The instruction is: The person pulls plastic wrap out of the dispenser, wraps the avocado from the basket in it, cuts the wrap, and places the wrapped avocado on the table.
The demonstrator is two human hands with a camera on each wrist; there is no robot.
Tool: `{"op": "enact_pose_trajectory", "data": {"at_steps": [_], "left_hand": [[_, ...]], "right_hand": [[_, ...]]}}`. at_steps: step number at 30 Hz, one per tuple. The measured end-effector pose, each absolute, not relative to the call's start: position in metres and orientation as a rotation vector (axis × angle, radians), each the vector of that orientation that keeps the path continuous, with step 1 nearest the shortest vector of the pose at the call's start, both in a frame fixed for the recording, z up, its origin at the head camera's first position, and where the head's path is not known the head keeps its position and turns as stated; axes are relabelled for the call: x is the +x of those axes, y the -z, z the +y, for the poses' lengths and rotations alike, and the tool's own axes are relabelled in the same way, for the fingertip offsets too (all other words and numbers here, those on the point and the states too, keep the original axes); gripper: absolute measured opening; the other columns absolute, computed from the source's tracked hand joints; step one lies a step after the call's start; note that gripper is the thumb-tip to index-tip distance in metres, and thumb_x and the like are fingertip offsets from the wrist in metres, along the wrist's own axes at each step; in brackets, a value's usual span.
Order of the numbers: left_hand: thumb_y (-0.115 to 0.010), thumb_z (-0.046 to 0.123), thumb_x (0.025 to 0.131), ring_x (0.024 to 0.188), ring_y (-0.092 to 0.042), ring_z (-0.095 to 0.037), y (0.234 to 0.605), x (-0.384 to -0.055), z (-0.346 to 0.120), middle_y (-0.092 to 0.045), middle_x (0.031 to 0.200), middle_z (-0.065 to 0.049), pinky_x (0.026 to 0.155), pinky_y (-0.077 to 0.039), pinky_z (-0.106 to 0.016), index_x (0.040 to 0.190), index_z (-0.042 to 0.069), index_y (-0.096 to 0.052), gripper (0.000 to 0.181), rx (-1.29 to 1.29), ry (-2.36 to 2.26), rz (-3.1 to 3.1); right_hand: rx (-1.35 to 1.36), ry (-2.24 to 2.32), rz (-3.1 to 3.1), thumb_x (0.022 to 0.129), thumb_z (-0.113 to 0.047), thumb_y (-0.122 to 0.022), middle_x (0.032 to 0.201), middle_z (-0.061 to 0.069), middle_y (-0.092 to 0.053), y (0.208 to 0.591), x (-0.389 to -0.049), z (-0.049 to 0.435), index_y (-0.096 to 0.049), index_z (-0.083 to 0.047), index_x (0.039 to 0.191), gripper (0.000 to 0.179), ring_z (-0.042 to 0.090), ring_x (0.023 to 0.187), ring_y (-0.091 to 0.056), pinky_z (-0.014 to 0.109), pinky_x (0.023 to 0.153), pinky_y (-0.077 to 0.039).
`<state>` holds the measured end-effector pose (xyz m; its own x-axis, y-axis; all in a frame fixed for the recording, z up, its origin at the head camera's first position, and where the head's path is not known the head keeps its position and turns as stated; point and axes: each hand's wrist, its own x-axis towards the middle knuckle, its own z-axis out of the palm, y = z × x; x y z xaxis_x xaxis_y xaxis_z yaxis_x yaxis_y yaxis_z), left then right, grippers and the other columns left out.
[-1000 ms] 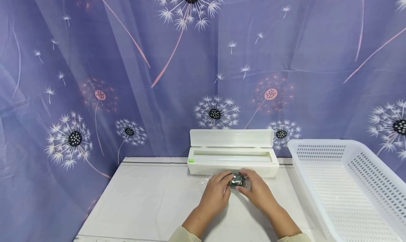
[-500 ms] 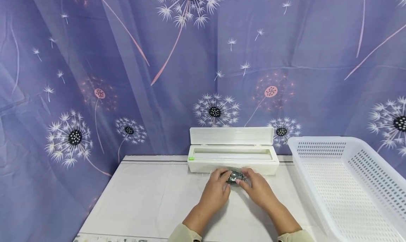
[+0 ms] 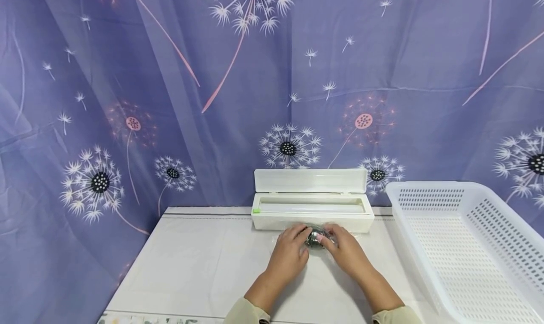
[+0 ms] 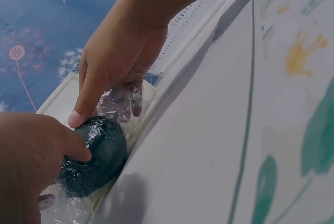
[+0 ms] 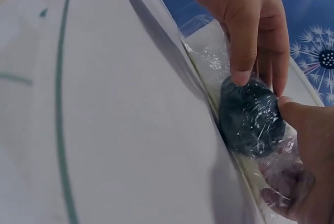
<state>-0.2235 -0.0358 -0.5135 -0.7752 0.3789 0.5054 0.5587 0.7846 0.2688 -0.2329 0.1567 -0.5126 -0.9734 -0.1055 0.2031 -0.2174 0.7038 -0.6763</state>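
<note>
A dark green, rounded object [image 3: 314, 239] in clear cling film lies between both hands, low over the white table. My left hand [image 3: 289, 251] holds its left side, fingertips on the film. From the right, my right hand [image 3: 346, 251] grips it, with the thumb pressed on top. Loose, crinkled film [image 4: 125, 101] spreads out under the right hand in the left wrist view. More film [image 5: 209, 51] sticks out by the left hand in the right wrist view. Right behind the hands stands a white cling film box [image 3: 312, 222], its lid up and a roll inside. The object's underside is hidden.
On the right stands a white perforated plastic basket [image 3: 459, 262]. A white cloth [image 3: 191, 262] with a printed border covers the table. Behind it hangs a purple curtain [image 3: 229, 140] with dandelion prints. A small green slider [image 3: 256, 211] sits at the box's left end.
The film that stuck out left of the left hand now lies closer in. My right thumb has moved onto the object's top. The view has tipped down slightly.
</note>
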Motion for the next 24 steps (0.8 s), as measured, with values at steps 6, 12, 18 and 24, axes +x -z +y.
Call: {"op": "enact_pose_trajectory", "data": {"at_steps": [6, 12, 18, 24], "left_hand": [[-0.082, 0.025, 0.082, 0.127, -0.058, -0.022, 0.512, -0.222, -0.035, -0.062, 0.135, -0.001, 0.105, -0.047, -0.045, 0.132, 0.017, -0.063, 0.054, -0.684, 0.541, -2.627], [-0.087, 0.033, 0.077, 0.118, -0.06, -0.018, 0.511, -0.224, -0.037, -0.064, 0.124, 0.002, 0.096, -0.047, -0.039, 0.126, 0.021, -0.066, 0.055, -0.704, 0.525, -2.608], [-0.082, 0.044, 0.081, 0.113, -0.062, -0.014, 0.507, -0.225, -0.041, -0.065, 0.12, 0.006, 0.097, -0.045, -0.036, 0.128, 0.026, -0.067, 0.053, -0.755, 0.598, -2.688], [-0.074, 0.049, 0.088, 0.108, -0.061, -0.01, 0.499, -0.223, -0.045, -0.065, 0.117, 0.007, 0.092, -0.044, -0.031, 0.131, 0.026, -0.068, 0.05, -0.783, 0.755, -2.805]], "right_hand": [[0.222, -1.187, -2.798, 0.101, -0.044, -0.059, 0.118, 0.012, -0.073, 0.506, -0.229, 0.158, -0.065, -0.012, 0.122, 0.039, 0.036, 0.114, -0.067, 0.055, 0.097, -0.052], [0.212, -1.183, -2.808, 0.1, -0.043, -0.061, 0.115, 0.011, -0.074, 0.503, -0.228, 0.16, -0.069, -0.016, 0.114, 0.032, 0.035, 0.112, -0.068, 0.054, 0.094, -0.053], [0.168, -1.16, -2.848, 0.099, -0.047, -0.06, 0.108, 0.01, -0.076, 0.501, -0.229, 0.164, -0.07, -0.017, 0.114, 0.035, 0.028, 0.101, -0.071, 0.045, 0.084, -0.055], [0.225, -1.155, -2.907, 0.101, -0.045, -0.057, 0.103, 0.005, -0.077, 0.498, -0.229, 0.168, -0.073, -0.018, 0.11, 0.032, 0.023, 0.098, -0.069, 0.043, 0.084, -0.054]]}}
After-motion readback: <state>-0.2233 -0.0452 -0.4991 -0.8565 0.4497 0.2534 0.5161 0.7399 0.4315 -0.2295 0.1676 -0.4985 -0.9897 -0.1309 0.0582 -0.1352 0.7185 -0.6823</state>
